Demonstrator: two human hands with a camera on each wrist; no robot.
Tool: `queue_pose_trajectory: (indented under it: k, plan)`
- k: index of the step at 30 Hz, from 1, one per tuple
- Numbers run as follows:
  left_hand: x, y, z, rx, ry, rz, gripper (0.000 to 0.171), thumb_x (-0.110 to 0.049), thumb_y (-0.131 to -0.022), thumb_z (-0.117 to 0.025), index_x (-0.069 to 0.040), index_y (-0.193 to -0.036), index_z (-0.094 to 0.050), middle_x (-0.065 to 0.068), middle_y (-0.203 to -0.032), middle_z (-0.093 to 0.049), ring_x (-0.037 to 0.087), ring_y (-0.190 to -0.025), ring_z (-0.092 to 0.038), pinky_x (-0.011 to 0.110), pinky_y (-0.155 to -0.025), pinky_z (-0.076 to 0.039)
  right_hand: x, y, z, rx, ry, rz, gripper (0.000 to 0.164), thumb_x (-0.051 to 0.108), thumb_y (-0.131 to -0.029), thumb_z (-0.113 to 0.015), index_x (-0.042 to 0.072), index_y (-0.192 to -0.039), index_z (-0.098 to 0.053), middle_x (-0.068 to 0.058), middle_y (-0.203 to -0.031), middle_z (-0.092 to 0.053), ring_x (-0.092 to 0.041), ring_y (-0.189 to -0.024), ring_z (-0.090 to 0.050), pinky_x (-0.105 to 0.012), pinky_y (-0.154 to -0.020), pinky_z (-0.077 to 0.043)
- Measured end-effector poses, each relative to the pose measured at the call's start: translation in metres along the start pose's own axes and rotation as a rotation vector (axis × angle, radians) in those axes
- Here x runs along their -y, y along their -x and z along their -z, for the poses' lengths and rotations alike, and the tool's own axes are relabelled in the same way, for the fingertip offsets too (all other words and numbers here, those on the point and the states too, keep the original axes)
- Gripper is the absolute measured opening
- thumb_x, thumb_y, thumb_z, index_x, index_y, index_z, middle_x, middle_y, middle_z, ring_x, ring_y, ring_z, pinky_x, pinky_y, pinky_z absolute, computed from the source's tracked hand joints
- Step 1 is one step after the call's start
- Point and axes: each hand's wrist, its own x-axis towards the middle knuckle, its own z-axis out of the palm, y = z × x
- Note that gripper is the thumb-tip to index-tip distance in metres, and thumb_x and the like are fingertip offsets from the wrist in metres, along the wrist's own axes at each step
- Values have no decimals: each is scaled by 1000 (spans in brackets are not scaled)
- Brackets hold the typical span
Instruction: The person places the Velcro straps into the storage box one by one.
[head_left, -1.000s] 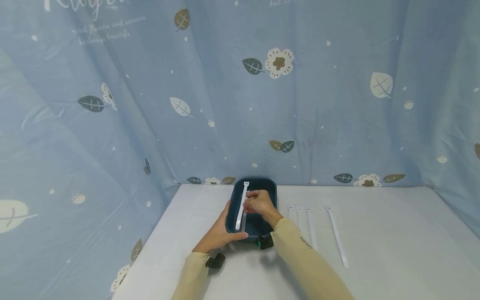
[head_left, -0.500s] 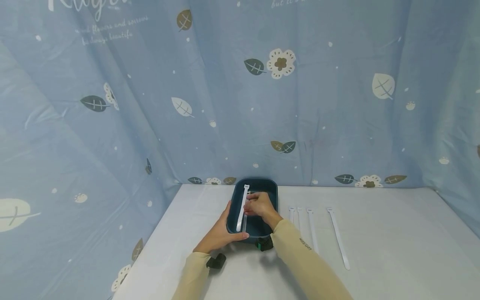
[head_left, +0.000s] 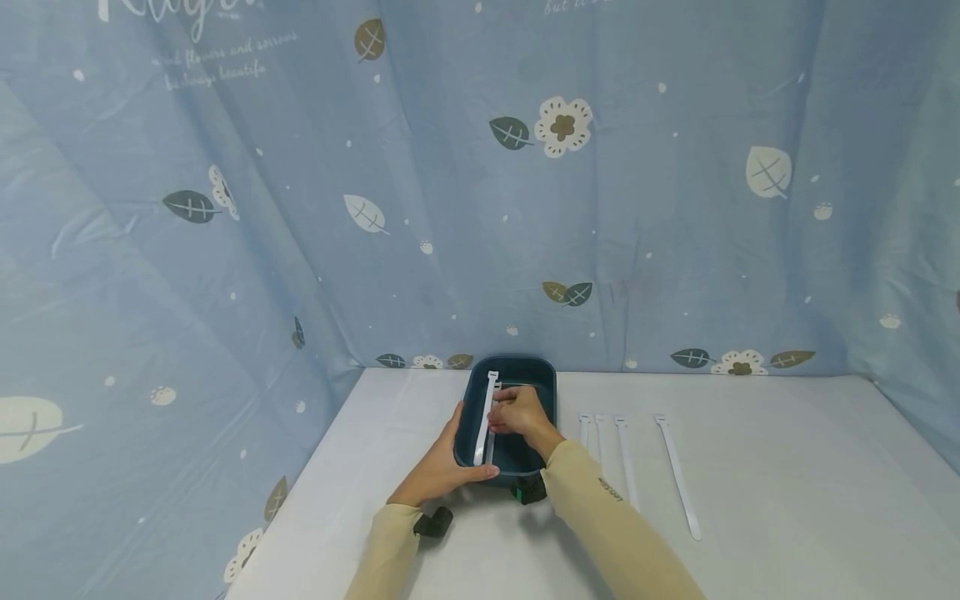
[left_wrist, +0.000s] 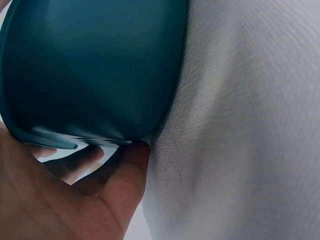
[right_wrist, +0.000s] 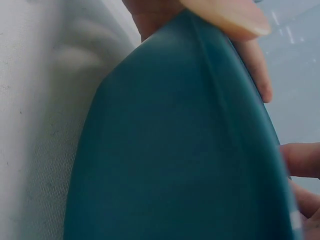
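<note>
A dark teal rectangular tray [head_left: 542, 379] stands at the table's back edge. My left hand [head_left: 442, 464] grips its near left corner, with the thumb along the near rim and the fingers at the left wall. Over the tray's inside, my right hand [head_left: 521, 414] pinches a white cable tie [head_left: 485, 421] with a slotted head at its far end. Another pale strip [head_left: 491, 447] shows beside it, partly hidden by the fingers. In the left wrist view, the left thumb [left_wrist: 127, 182] presses against the tray's outer wall [left_wrist: 95, 65].
Several white cable ties lie on the white table [head_left: 787, 467] right of the tray, some partly behind the right sleeve [head_left: 615, 508]. One cable tie [head_left: 678, 479] lies farther right. A blue patterned curtain [head_left: 637, 208] hangs behind and on the left.
The pinched cable tie has come down slightly, its head now lower against the tray. Both hands keep nearly the same places, and the view has shifted a little.
</note>
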Motion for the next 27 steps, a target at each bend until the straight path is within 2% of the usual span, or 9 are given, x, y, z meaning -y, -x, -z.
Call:
queue_pose_trajectory:
  k: [10,20,27]
  plan:
    - [1,-1,1,15,-5,-44,121,-31,-83,-87,-25,-168,0,6,-175,-13,30,-152,-37,64,-119,-33,-2,0,-2,3,2,-12,42,-12,-88,-69,-13,-129,-60,-23,-97,-74,-17,-71,-74,-33,-68,-65]
    - [-2,1,1,-3,-21,-11,121,-33,-83,-86,-26,-168,-1,5,-175,-14,31,-153,-37,66,-120,-31,0,2,-2,4,-8,-9,43,-14,-87,-69,-13,-129,-60,-24,-96,-74,-16,-69,-73,-33,-68,-65]
    - [0,0,1,-3,-19,-32,120,-30,-84,-86,-26,-168,-1,6,-175,-16,31,-151,-40,66,-119,-34,-1,1,-3,10,-18,-13,43,-13,-87,-69,-13,-129,-60,-22,-93,-74,-16,-68,-72,-32,-67,-64]
